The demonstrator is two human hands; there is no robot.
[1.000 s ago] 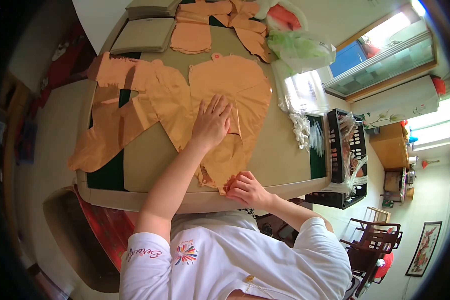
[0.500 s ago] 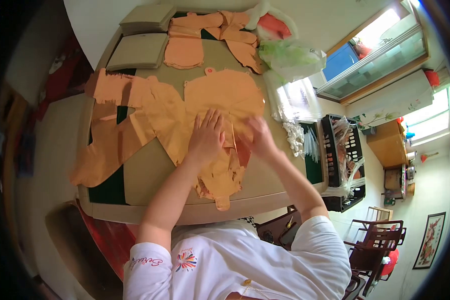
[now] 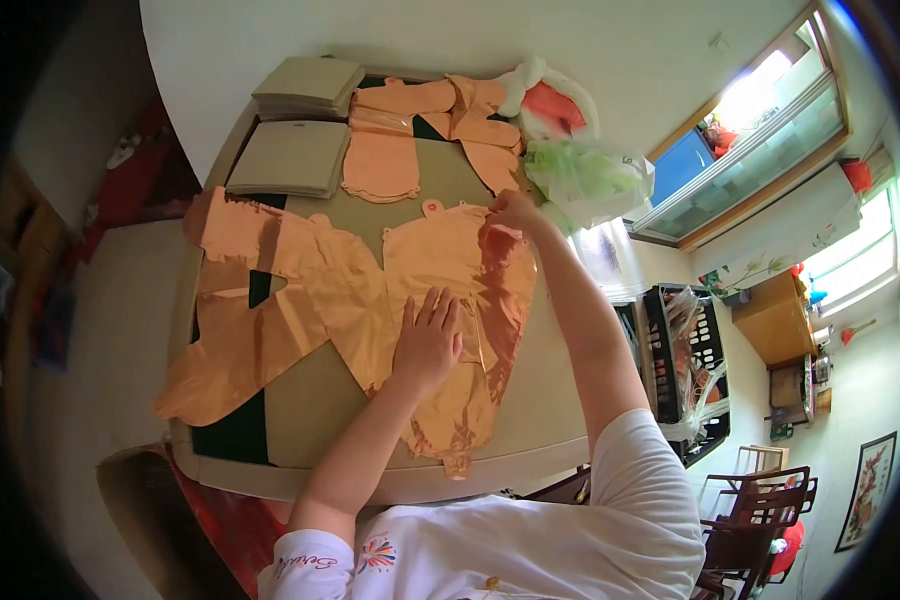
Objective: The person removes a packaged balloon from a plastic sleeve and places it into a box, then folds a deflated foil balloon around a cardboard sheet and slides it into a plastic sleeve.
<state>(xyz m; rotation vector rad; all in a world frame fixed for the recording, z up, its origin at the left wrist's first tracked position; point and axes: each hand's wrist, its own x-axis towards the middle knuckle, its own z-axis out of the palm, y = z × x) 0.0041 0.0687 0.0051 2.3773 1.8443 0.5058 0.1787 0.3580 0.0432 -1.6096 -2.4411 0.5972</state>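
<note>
A flat, uninflated rose-gold foil balloon [image 3: 425, 255] lies on the table in front of me, its lower end narrowing to a small tab near the front edge. My left hand [image 3: 430, 340] rests on its middle, palm down and fingers stretched out. At the balloon's far right corner, my right hand [image 3: 516, 212] has its fingers closed on the foil edge; the fingertips are partly hidden. Creased, shiny foil runs down the right side. More flat foil balloons [image 3: 260, 330] spread to the left, touching this one.
Two stacks of grey-beige card sheets [image 3: 285, 160] sit at the far left. Other foil pieces [image 3: 382, 160] lie at the back, beside a white bag with red contents [image 3: 555, 105] and a green-white plastic bag [image 3: 590, 185]. A black crate [image 3: 695, 370] stands right of the table.
My right hand has moved from the balloon's middle to its far right corner. The foil's right side now lies spread out. My left hand still rests on the foil; the view has shifted.
</note>
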